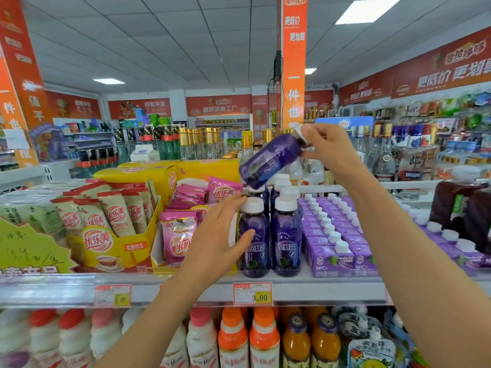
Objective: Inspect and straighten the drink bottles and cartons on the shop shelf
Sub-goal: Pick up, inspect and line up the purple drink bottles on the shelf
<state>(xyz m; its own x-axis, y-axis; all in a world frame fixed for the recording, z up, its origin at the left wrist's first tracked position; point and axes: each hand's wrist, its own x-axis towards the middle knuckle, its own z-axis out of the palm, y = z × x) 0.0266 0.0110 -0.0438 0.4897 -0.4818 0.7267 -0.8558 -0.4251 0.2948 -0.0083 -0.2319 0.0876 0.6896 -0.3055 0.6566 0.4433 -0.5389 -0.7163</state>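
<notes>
Bottle [268,160] in right hand [326,144]; left hand [220,235] spread.

Purple bottle [268,160], white cap: lifted off shelf [318,288], tilted, cap up-right, base down-left above standing rows; right hand [328,147] pinches cap end. Purple bottles [285,240] on shelf: upright, two rows running far, labels facing near; left hand [220,235] touches front-left one. Purple cartons [332,257]: white caps, upright, tight rows just right of bottles.
</notes>
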